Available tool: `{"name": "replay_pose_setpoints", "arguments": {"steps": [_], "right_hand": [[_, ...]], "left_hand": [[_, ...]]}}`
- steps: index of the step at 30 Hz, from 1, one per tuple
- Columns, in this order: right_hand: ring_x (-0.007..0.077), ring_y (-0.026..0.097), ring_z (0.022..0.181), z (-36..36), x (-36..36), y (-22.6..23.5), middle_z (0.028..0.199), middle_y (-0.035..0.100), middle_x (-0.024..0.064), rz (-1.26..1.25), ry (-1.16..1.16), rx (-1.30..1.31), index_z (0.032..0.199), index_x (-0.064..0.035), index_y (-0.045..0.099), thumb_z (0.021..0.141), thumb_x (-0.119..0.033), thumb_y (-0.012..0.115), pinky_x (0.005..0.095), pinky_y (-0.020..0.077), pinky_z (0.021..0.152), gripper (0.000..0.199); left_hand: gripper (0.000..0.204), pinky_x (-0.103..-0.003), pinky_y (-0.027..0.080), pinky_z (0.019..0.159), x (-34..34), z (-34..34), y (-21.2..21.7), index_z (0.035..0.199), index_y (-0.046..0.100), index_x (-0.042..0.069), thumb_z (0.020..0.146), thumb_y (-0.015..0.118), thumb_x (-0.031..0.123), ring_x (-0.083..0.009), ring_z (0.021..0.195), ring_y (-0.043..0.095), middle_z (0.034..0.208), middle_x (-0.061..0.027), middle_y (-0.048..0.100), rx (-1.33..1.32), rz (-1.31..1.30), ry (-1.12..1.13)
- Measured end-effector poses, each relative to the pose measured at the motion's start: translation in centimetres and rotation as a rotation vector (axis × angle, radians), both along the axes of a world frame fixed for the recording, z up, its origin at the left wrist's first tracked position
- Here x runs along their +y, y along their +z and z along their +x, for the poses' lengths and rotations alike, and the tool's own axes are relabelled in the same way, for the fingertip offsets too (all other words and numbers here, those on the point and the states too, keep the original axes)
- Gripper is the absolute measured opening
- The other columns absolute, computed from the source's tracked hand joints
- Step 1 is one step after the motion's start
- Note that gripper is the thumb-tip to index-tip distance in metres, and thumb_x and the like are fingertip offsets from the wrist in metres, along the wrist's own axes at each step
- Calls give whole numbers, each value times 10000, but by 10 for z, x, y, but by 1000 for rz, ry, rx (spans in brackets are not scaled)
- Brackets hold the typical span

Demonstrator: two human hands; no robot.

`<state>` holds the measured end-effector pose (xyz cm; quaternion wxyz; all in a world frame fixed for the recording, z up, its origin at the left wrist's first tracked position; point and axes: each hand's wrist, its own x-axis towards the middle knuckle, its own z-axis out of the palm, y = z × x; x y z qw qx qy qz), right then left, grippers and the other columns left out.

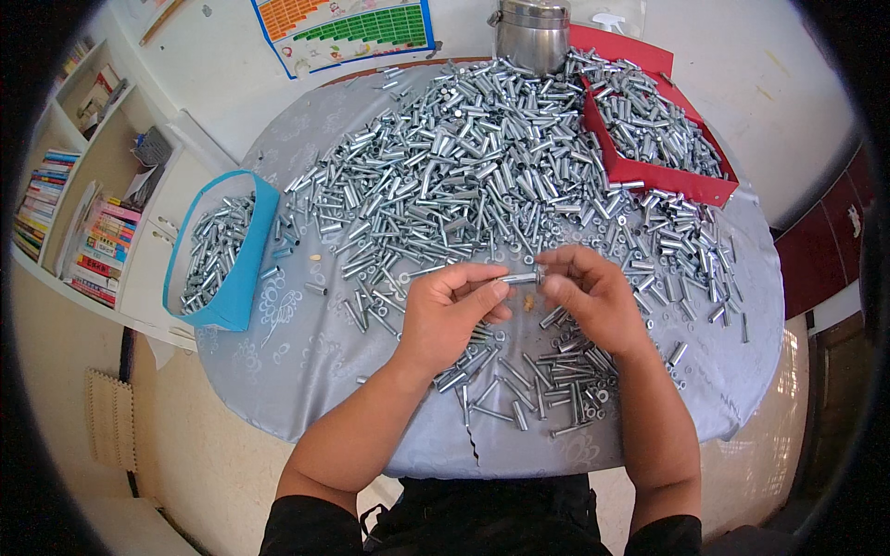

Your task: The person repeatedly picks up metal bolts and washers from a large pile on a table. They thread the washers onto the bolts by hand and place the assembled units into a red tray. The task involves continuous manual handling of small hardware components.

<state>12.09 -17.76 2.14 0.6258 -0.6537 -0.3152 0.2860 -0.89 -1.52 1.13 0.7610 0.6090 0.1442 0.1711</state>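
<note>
Over the near middle of the table, my left hand [448,310] pinches one end of a silver bolt with a metal sleeve [522,278] between thumb and forefinger. At its other end, my right hand [598,301] closes thumb and fingers around what looks like a washer or nut; the fingertips partly hide it. The bolt lies roughly level between the two hands. Beyond them spreads a large heap of loose sleeves and bolts [464,157]. Nearer me, between my forearms, is a smaller scatter of bolts, sleeves, nuts and washers [519,385].
A blue bin [246,278] with metal sleeves stands at the left. At the far right, a red box [672,185] holds more hardware, beside a steel canister [532,37]. A grey cloth [320,408] covers the round table. Bookshelves [93,185] line the left wall.
</note>
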Motion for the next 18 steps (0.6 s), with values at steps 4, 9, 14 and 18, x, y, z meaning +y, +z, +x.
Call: {"name": "replay_pose_setpoints", "arguments": {"steps": [4,9,14,18], "right_hand": [[100,599,733,5,-2,-1,806,649,36,-36,66,1,960,20,630,897,-94,650,237,478,653,132],[118,630,771,-2,2,0,840,658,50,122,53,94,992,25,620,885,-71,664,245,500,682,151],[102,606,707,0,1,-2,784,653,41,75,61,36,941,14,629,911,-115,639,244,486,637,133],[81,565,658,4,0,-8,754,636,33,31,91,-9,893,1,622,930,-155,618,234,462,601,161]], "left_hand": [[200,-254,566,644,1,-1,-1,1077,655,-22,891,635,47,-143,706,668,902,-122,703,-9,2,1],[195,-257,567,646,1,-1,0,1074,655,-23,891,634,43,-143,708,669,906,-126,703,-9,-4,2],[196,-256,566,647,1,-1,-3,1072,654,-23,886,641,35,-143,716,669,908,-125,703,-29,11,-4],[195,-252,563,647,0,-1,-3,1068,657,-21,880,648,30,-138,716,666,905,-119,702,-18,30,4]]}}
